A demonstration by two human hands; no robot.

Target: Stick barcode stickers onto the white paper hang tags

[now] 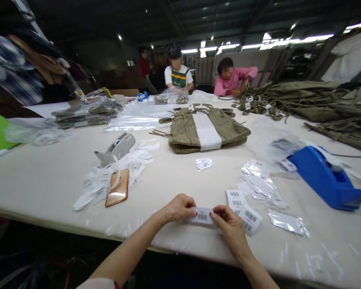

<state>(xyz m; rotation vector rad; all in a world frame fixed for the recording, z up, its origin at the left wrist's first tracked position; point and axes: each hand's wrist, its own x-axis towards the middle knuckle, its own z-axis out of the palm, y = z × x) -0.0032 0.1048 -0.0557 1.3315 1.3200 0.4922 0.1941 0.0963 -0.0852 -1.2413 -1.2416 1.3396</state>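
Observation:
Between my two hands a white barcode label [202,217] lies flat, close to the table's front edge. The left end of the label is pinched by my left hand [180,208], thumb against fingers. At its right end my right hand [230,224] grips it the same way. Just right of that hand lie printed barcode label sheets [250,218], partly overlapping. Farther off, a folded olive garment [183,134] with a white paper band [207,130] around it rests on the table. A small clear packet [203,163] sits between the garment and my hands.
A blue tape dispenser [321,176] stands at the right, a grey one [116,149] at the left. White tags surround a phone [118,188]. Small clear packets [263,184] lie right of centre. Olive garments [319,100] are heaped far right. Two people work across the table [48,172].

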